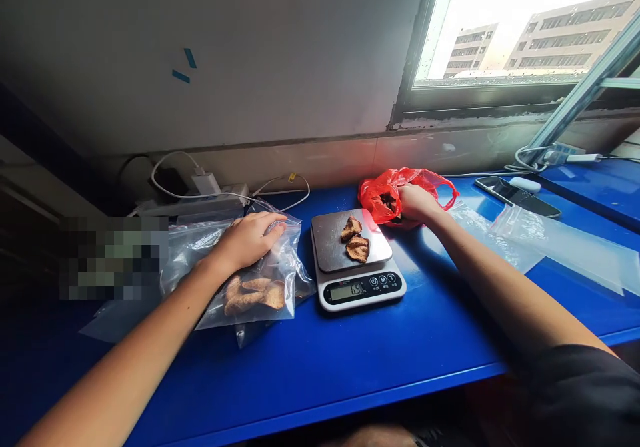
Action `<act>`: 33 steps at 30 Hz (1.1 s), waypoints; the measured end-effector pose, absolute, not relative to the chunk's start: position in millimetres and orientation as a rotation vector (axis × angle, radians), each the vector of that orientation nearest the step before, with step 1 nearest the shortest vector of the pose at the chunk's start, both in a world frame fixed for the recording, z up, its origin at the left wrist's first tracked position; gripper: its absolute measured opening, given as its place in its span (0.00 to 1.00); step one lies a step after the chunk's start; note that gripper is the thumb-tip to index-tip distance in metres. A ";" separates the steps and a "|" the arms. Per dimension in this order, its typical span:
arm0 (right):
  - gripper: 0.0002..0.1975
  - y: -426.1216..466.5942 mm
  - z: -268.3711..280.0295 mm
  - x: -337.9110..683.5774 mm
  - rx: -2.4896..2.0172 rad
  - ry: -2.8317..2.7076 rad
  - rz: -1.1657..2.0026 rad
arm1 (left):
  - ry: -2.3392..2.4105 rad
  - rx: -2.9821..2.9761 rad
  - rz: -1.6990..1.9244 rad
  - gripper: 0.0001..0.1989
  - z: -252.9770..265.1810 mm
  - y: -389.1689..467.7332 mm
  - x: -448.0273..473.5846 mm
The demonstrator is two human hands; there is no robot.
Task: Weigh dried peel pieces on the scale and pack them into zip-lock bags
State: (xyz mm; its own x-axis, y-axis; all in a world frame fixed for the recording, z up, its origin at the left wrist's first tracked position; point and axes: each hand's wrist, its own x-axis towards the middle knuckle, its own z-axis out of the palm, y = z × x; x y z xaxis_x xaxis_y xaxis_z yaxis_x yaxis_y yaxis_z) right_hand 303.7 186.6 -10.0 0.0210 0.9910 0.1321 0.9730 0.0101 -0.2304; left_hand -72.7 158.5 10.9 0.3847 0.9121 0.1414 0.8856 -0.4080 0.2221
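Observation:
My left hand (255, 235) lies with its fingers stretched out on clear plastic bags. Under and below it, one zip bag (287, 267) has several brown dried slices (255, 295) inside. To the right stands a white kitchen scale (363, 303) with a steel plate; its display appears to read 6.5. On the plate rest two curled dried slices (357, 248), apart from both hands. My right hand (416, 203) reaches into a red plastic bag (373, 197) behind the scale's right side. Its fingers are hidden inside, among dark brown pieces.
Flat clear bags (565, 240) lie at the right on the blue table (350, 373). Behind them are a phone (517, 197) and a white earbud case (525, 184). A power strip (230, 195) with a charger (206, 183) and white cables runs along the wall.

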 end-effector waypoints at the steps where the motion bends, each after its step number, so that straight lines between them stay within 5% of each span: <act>1: 0.10 187.3 -10.1 305.4 -2.010 -2.053 0.120 | 1.645 2.520 0.367 0.27 10.9 158.3 -72.7; 7: 0.12 190.4 -7.1 324.6 -1.910 -2.048 0.169 | 1.651 2.511 0.375 0.27 11.2 156.9 -71.8; 11: 0.03 188.3 -6.1 336.7 -1.851 -2.058 0.203 | 1.649 2.514 0.365 0.27 11.6 156.5 -71.4; 19: 0.17 173.7 11.8 346.1 -1.712 -1.975 0.015 | 1.648 2.529 0.375 0.27 12.5 157.3 -72.4; 24: 0.09 142.5 23.0 331.1 -1.532 -1.805 -0.173 | 1.639 2.530 0.385 0.27 11.7 157.1 -73.8; 33: 0.05 101.4 19.2 243.6 -1.255 -1.829 0.109 | 1.651 2.514 0.373 0.27 12.4 156.8 -72.0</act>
State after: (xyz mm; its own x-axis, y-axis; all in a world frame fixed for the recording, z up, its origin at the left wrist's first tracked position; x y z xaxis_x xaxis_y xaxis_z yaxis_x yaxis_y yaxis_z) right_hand 243.6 101.4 19.2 -0.0928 0.7860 0.6113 0.7078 0.4839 -0.5147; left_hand -72.0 156.8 12.4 0.3779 0.9147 0.1433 0.8874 -0.4020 0.2256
